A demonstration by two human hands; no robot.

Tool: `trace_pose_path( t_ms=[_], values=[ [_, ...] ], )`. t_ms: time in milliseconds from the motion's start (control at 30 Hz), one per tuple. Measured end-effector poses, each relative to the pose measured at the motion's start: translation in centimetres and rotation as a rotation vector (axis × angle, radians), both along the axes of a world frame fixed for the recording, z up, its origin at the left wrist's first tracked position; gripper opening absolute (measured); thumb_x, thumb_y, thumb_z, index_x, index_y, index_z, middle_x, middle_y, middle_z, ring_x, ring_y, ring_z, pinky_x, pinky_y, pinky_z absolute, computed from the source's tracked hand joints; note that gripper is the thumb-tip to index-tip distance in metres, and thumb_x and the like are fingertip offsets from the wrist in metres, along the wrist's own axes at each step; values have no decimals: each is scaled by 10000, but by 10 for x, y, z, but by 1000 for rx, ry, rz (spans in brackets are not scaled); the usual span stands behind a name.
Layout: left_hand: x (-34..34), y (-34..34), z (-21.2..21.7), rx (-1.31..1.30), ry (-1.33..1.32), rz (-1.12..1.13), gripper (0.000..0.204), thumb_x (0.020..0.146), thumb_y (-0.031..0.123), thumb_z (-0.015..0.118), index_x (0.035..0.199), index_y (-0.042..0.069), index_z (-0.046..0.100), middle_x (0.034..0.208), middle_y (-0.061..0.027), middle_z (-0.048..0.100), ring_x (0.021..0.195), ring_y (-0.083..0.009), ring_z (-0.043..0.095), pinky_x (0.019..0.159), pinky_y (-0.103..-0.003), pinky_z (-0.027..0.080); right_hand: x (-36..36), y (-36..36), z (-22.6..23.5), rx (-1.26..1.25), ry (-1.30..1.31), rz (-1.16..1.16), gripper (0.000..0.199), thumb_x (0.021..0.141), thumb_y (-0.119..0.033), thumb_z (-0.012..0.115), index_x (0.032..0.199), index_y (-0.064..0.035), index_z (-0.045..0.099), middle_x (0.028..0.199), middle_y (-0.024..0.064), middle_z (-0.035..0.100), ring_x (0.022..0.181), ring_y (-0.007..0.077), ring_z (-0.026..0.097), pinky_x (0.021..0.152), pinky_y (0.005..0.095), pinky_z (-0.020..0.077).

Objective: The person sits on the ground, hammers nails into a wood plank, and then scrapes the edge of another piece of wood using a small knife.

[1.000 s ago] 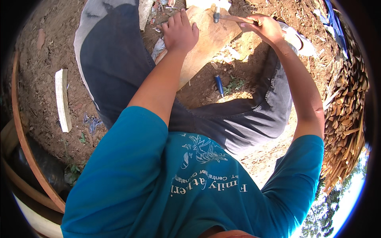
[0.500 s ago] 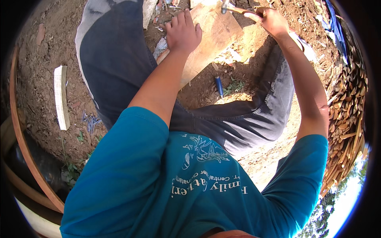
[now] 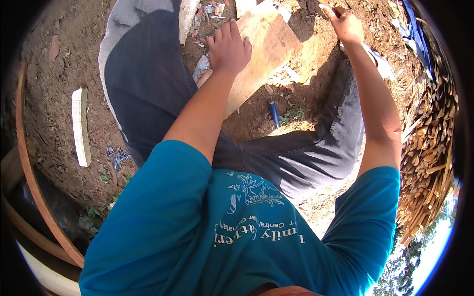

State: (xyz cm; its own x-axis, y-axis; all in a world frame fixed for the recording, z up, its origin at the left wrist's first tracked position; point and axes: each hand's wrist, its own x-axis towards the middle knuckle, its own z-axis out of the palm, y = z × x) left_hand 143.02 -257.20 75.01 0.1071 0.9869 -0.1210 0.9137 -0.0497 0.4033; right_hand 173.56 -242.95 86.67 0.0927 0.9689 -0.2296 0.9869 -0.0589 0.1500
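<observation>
My left hand (image 3: 229,49) lies over the left edge of a flat wooden board (image 3: 269,47) on the ground between my legs. Its fingers stretch away from me, somewhat apart; what is under them is hidden. To the right, raised near the top edge of the view, my right hand (image 3: 348,27) is closed round the wooden handle of a hammer (image 3: 339,9). The hammer's head is out of view. Nearer me, on the soil below the board, lies a blue-handled tool (image 3: 274,114) whose kind I cannot make out.
On the left, a pale wood strip (image 3: 80,127) lies on the dirt beside a small pile of nails (image 3: 118,157). A curved wooden rim (image 3: 37,187) stands at the far left. Stacked split wood (image 3: 429,148) lines the right, below a blue sheet (image 3: 418,42).
My right hand has risen a little toward the upper edge, and the hammer's head has left the view. My left hand stays on the board.
</observation>
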Motion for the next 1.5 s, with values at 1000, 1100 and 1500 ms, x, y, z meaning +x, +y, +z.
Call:
trace_pose_path(
  t_ms=[1000,1100,1500],
  values=[
    [3,1,11,6,-42,-3,634,943,356,562,1440,-18,439,1357,-161,529,1190,-315,509,989,-477,363,-28,-7,-9,-486,317,-71,697,765,-722,739,969,-55,773,825,128,721,782,252,699,717,360,545],
    [3,2,10,28,7,-16,653,934,384,556,1435,-25,462,1329,-136,541,1154,-278,516,940,-436,373,-13,-20,0,-700,373,97,574,834,-602,765,756,-35,725,573,68,581,535,166,535,536,352,427],
    [1,1,11,-23,-24,-6,633,941,370,556,1435,-12,449,1345,-154,522,1190,-305,506,992,-468,362,-75,10,31,-657,243,112,378,825,-468,818,921,-104,778,728,60,687,644,180,628,610,345,495]
  ],
)
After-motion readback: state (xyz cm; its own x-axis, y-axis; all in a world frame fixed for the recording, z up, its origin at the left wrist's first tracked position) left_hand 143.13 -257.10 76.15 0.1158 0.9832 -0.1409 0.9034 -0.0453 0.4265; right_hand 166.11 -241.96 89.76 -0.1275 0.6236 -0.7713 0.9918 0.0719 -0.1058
